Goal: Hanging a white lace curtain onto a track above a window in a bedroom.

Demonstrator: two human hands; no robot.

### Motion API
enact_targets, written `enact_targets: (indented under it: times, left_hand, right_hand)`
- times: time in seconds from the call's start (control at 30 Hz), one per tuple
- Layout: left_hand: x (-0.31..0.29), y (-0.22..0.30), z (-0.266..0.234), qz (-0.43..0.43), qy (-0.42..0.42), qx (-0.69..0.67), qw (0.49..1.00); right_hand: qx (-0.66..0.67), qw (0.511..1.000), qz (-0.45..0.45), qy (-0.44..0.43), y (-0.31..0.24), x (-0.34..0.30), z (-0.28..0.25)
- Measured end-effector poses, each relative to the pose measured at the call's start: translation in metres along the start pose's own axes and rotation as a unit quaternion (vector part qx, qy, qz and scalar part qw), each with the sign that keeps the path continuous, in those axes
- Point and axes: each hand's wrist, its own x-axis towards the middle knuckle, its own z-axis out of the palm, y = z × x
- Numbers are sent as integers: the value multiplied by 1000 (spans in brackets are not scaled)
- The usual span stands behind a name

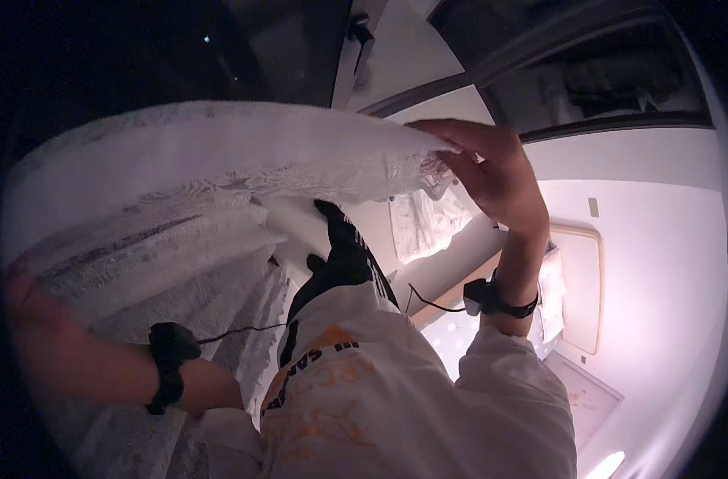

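We hold a white lace cloth [196, 184] stretched up in front of us, its long axis running roughly level from our left hand [29, 311] at the lower left edge of view to our right hand [491, 172] at upper centre. The right hand pinches the cloth's top corner — fingers closed on the edge, thumb underneath. The left hand is closed on the opposite end, though the glare and the rim of the view blur its fingers. Below the taut top edge the cloth hangs in folds toward our left side. Each wrist wears a black band [168, 363] with a thin cable. No container shows clearly; beyond the right hand, more white fabric [428, 223] lies on a pale surface.
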Motion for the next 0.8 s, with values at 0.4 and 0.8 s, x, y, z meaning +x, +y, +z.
enact_targets:
  times: [0.4, 0.8]
  left_hand:
    - [71, -49, 40, -16, -27, -195, 980]
    - [33, -34, 12, 46, 204, -97, 973]
  right_hand:
    - [94, 972, 44, 212, 52, 84, -55]
    - [86, 938, -80, 326, 13, 146, -72]
